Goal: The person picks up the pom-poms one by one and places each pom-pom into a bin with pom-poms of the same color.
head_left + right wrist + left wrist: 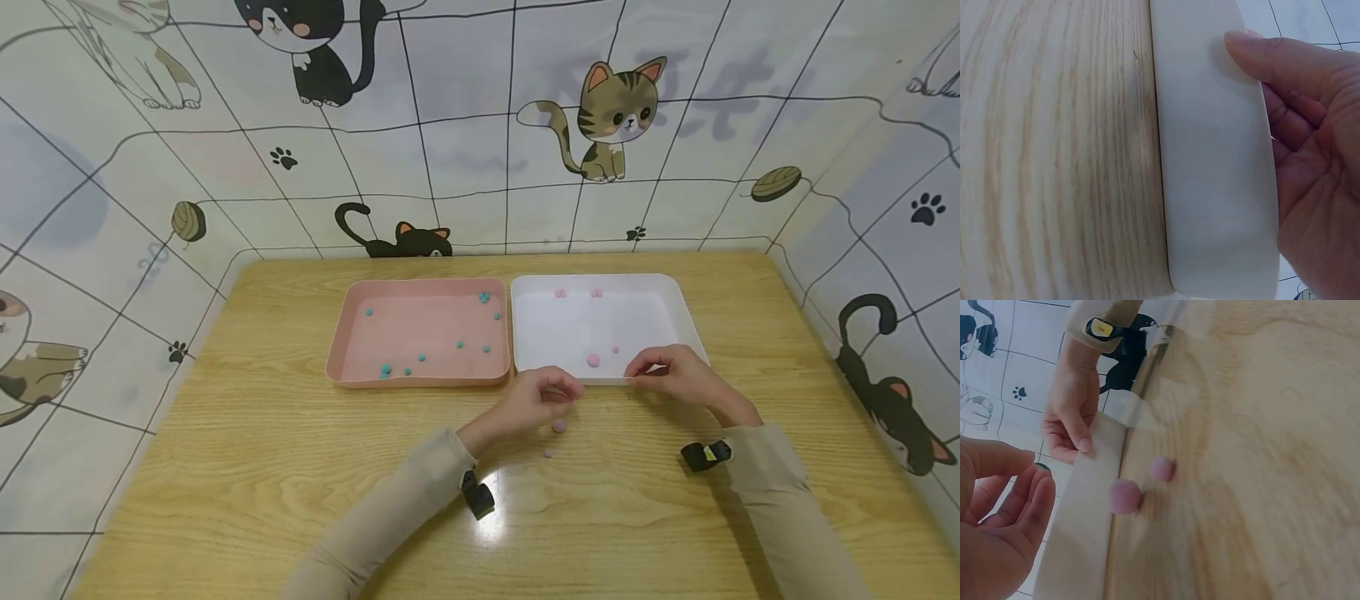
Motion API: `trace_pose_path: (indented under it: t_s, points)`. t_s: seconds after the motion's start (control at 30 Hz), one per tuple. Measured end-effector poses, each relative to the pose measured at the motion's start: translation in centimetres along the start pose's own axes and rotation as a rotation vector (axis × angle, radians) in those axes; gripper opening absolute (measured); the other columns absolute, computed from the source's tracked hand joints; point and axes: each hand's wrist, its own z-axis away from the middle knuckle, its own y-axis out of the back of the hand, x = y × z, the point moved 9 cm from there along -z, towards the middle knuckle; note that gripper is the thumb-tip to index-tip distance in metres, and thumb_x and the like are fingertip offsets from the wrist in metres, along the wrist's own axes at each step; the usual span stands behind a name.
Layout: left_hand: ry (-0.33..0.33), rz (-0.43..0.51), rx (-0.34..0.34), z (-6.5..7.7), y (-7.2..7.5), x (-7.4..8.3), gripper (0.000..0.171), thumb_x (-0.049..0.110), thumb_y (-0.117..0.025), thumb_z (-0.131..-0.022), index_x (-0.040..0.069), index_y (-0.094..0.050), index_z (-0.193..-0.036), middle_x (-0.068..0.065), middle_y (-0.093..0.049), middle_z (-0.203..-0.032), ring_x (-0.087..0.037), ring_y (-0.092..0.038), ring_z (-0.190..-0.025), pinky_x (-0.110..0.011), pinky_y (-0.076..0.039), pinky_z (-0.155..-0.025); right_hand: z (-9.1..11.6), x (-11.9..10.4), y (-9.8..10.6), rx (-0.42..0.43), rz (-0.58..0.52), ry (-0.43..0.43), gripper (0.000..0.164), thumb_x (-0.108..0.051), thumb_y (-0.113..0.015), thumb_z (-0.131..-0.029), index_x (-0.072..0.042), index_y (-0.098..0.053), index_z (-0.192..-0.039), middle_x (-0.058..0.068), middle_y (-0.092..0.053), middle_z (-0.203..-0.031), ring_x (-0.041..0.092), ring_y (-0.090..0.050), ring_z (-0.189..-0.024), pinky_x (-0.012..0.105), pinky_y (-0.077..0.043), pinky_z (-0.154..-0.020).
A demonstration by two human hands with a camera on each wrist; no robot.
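Observation:
My right hand (678, 377) grips the front wall of the white tray (1216, 162). Its thumb lies on the outer face and its fingers are behind the rim. Just over the same tray's front left edge hovers my left hand (536, 400), fingers bent and thumb tip close to the fingertips. No held thing shows there; a dark green patch appears by the fingertips in the left wrist view, probably wall print. On the table below it lie a larger pink ball (1125, 497) and a smaller pink ball (1161, 469). Inside the white tray are several pink balls (593, 360).
A pink tray (420, 321) stands to the left, side by side with the white one. Several teal balls (422, 357) are scattered in it, some clumped together. Both trays sit on a wooden table (225, 450) against a cat-printed wall covering (480, 150).

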Motion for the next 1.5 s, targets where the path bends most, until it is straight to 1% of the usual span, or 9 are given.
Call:
trace_pose_path:
  t_s: [0.07,0.2,0.33,0.63,0.9,1.13,1.23,1.47,1.5]
  points:
    - [0.010,0.012,-0.017,-0.1,-0.3,-1.2,0.018,-0.018,-0.054,-0.084,-0.018,-0.057,-0.102,-0.033,-0.057,-0.106,-0.046,-0.056,-0.102,-0.027,-0.053,-0.083,0.0,0.2,0.0,0.001,0.002,0.002,0.014,0.014,-0.070,-0.075,0.001,-0.067,-0.081,0.013,-0.065,-0.075,0.002,-0.056,-0.072,0.013,-0.050,-0.065]
    - [0.009,0.010,-0.024,0.0,-0.5,-2.3,0.018,-0.018,-0.055,-0.083,-0.015,-0.059,-0.101,-0.028,-0.059,-0.105,-0.044,-0.058,-0.099,-0.025,-0.054,-0.079,0.0,0.4,0.0,0.003,0.000,0.008,0.016,0.016,-0.069,-0.074,0.002,-0.067,-0.081,0.014,-0.065,-0.075,0.002,-0.056,-0.071,0.013,-0.050,-0.065]
    - [0.007,-0.031,-0.024,0.2,-0.6,-2.7,0.018,-0.017,-0.057,-0.082,-0.012,-0.061,-0.099,-0.025,-0.061,-0.102,-0.039,-0.060,-0.097,-0.020,-0.052,-0.079,0.0,0.3,0.1,-0.001,-0.002,-0.005,0.014,0.013,-0.070,-0.075,0.001,-0.067,-0.081,0.014,-0.065,-0.075,0.002,-0.056,-0.072,0.013,-0.050,-0.066]
    - [0.049,-0.084,-0.025,0.4,-0.6,-3.7,0.021,-0.016,-0.057,-0.081,-0.008,-0.064,-0.099,-0.018,-0.063,-0.106,-0.028,-0.060,-0.099,-0.022,-0.049,-0.087,0.1,0.0,0.1,-0.009,-0.038,-0.016,0.008,0.002,-0.073,-0.078,-0.003,-0.069,-0.083,0.010,-0.066,-0.078,0.003,-0.057,-0.073,0.014,-0.051,-0.067]
    - [0.114,-0.070,-0.016,0.8,-0.9,-4.6,0.022,-0.017,-0.056,-0.080,-0.008,-0.063,-0.100,-0.017,-0.062,-0.104,-0.025,-0.060,-0.096,-0.020,-0.049,-0.083,0.1,0.3,0.0,-0.010,-0.021,-0.039,0.011,0.006,-0.071,-0.077,-0.003,-0.069,-0.083,0.006,-0.066,-0.078,0.003,-0.057,-0.073,0.015,-0.051,-0.068]
    - [0.127,-0.103,-0.025,0.7,-1.1,-5.2,0.022,-0.016,-0.054,-0.081,-0.004,-0.064,-0.096,-0.012,-0.061,-0.100,-0.008,-0.057,-0.088,-0.018,-0.049,-0.080,0.1,0.0,0.0,-0.005,-0.032,-0.023,0.011,0.008,-0.071,-0.077,-0.001,-0.069,-0.083,0.012,-0.066,-0.077,0.005,-0.057,-0.072,0.014,-0.051,-0.067]
    - [0.128,-0.126,-0.030,0.8,-1.2,-5.3,0.022,-0.016,-0.053,-0.081,-0.004,-0.064,-0.096,-0.010,-0.060,-0.097,-0.010,-0.056,-0.086,-0.017,-0.050,-0.076,0.1,-0.1,0.1,-0.007,-0.037,-0.021,0.010,0.007,-0.071,-0.077,0.000,-0.068,-0.084,0.014,-0.065,-0.078,0.005,-0.057,-0.073,0.014,-0.051,-0.067]
    - [0.151,-0.077,-0.038,0.8,-1.3,-5.5,0.022,-0.018,-0.050,-0.082,-0.006,-0.063,-0.095,-0.009,-0.056,-0.093,-0.014,-0.055,-0.081,-0.025,-0.054,-0.050,0.1,0.3,0.0,-0.014,-0.036,-0.038,0.006,0.002,-0.071,-0.079,0.000,-0.068,-0.084,0.011,-0.066,-0.078,0.004,-0.057,-0.073,0.013,-0.050,-0.069]
    - [0.146,-0.086,-0.039,0.7,-1.3,-5.5,0.022,-0.018,-0.050,-0.082,-0.006,-0.063,-0.095,-0.009,-0.057,-0.093,-0.013,-0.055,-0.081,-0.024,-0.054,-0.053,0.1,0.3,0.0,-0.014,-0.036,-0.041,0.006,0.003,-0.071,-0.079,0.000,-0.068,-0.084,0.011,-0.066,-0.079,0.004,-0.057,-0.073,0.013,-0.051,-0.069]
